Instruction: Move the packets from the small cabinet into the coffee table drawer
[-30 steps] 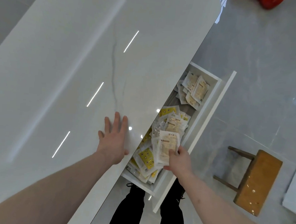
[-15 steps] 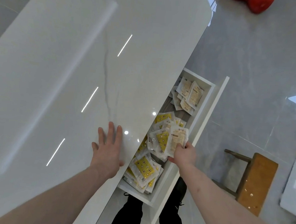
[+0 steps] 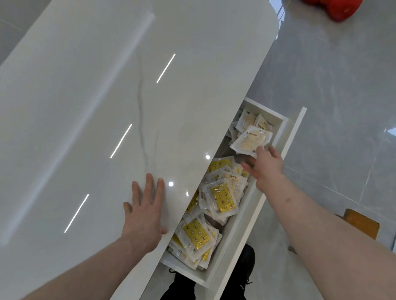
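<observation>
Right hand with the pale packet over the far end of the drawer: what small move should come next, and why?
Probably let go: the right hand pinches a pale packet just above the pale pile at the far end of the open drawer, so releasing should drop it there. The left hand rests flat on the coffee table top.

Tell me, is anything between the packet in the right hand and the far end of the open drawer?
Nothing visible blocks it. The right hand holds the pale packet over the drawer, whose far end is open from above and holds only other pale packets.
</observation>
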Action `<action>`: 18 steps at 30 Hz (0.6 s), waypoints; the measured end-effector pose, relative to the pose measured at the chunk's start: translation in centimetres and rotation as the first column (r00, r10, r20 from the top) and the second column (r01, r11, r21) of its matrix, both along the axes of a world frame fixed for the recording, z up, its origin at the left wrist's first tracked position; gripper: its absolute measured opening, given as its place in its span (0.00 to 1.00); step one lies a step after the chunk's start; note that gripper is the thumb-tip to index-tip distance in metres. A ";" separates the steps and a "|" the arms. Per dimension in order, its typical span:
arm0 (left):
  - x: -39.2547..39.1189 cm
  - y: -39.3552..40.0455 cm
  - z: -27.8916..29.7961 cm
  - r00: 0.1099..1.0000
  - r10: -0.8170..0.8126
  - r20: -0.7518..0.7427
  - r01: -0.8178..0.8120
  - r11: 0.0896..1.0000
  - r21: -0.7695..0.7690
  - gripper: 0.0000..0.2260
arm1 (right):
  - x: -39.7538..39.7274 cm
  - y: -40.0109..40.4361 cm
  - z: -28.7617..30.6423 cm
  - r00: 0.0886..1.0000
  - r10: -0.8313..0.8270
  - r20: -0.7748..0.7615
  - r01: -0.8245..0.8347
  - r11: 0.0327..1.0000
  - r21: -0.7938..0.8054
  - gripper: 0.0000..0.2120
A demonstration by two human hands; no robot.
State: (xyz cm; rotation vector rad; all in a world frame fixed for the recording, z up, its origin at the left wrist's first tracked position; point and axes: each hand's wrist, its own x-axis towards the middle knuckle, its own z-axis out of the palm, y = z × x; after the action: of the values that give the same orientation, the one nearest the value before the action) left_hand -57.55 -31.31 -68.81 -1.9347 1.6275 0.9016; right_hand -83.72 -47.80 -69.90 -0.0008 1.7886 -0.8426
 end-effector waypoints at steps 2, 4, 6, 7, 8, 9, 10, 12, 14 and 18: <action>0.0 0.0 0.0 1.000 0.000 -0.003 0.000 1.000 0.002 0.56 | -0.4 0.1 -0.2 0.998 0.051 -0.041 -0.049 0.997 0.055 0.33; 0.0 0.1 0.0 1.000 0.004 -0.004 -0.004 1.000 -0.003 0.56 | -0.4 1.5 -0.4 0.968 0.215 -0.130 -0.201 0.973 0.113 0.34; 0.1 0.0 0.1 1.000 0.014 -0.004 -0.014 1.000 -0.005 0.56 | -0.1 3.9 0.0 0.870 0.424 -0.252 -0.400 0.905 0.142 0.33; 0.1 -0.1 0.2 1.000 0.017 -0.003 -0.017 1.000 -0.002 0.56 | 0.0 5.3 0.3 0.800 0.515 -0.307 -0.495 0.856 0.146 0.32; 0.0 -0.2 0.3 1.000 0.013 -0.001 -0.013 1.000 0.005 0.56 | 0.2 6.7 0.8 0.740 0.583 -0.334 -0.571 0.808 0.146 0.31; 0.0 -0.3 0.6 1.000 0.003 0.006 -0.003 1.000 0.014 0.56 | 0.4 8.0 1.4 0.701 0.630 -0.335 -0.625 0.768 0.137 0.30; 0.1 -0.4 0.8 1.000 -0.013 0.014 0.012 1.000 0.025 0.56 | 0.7 9.3 2.1 0.667 0.668 -0.331 -0.668 0.732 0.133 0.30; 0.7 -1.1 1.6 0.998 -0.057 0.022 0.056 0.996 0.066 0.54 | 1.2 11.5 3.9 0.599 0.730 -0.330 -0.730 0.667 0.149 0.30; 1.6 -2.7 3.2 0.995 -0.102 0.004 0.101 0.987 0.127 0.47 | 1.5 13.4 6.4 0.528 0.776 -0.346 -0.777 0.605 0.171 0.31; 2.4 -5.4 9.8 0.990 -0.141 -0.032 0.143 0.984 0.103 0.34 | 1.9 16.4 13.0 0.449 0.818 -0.360 -0.825 0.534 0.185 0.31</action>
State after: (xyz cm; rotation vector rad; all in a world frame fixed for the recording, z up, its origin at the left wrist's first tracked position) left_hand -55.19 -36.66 -58.97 -1.7201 1.6736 0.9370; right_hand -81.86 -31.43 -56.88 -1.0786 1.8354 -0.1070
